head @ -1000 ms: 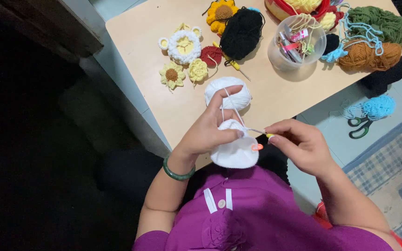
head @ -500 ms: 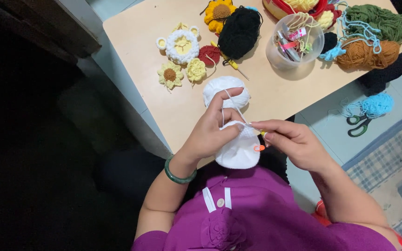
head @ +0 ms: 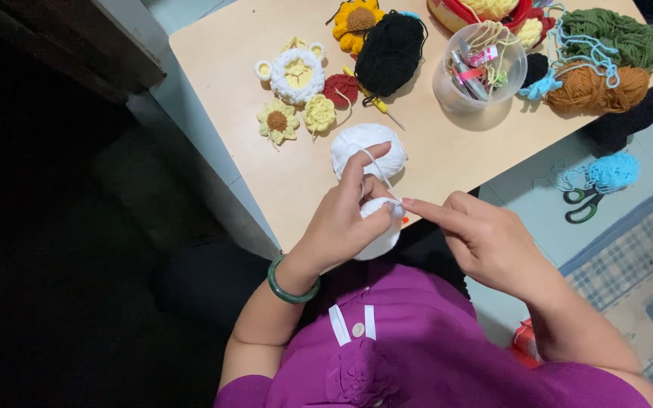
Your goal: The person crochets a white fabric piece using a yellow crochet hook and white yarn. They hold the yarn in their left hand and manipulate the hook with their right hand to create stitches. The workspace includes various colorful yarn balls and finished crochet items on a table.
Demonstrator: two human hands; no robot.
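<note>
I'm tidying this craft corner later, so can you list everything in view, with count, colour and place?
table: one, light wood, ahead
white yarn ball: one, table's near edge
white crochet piece: one, in left hand
crochet flowers: about six, white, yellow, red, table left
black yarn: one, table top
tub: one, clear, holding small tools
green yarn: one, table right
brown yarn: one, table right
blue yarn: one, floor
scissors: one, green, floor
bangle: one, green, left wrist
left hand: holds piece
right hand: fingertips at piece

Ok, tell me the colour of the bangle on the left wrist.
Green: the bangle sits on the wrist below the left hand, clearest in the head view.
</note>
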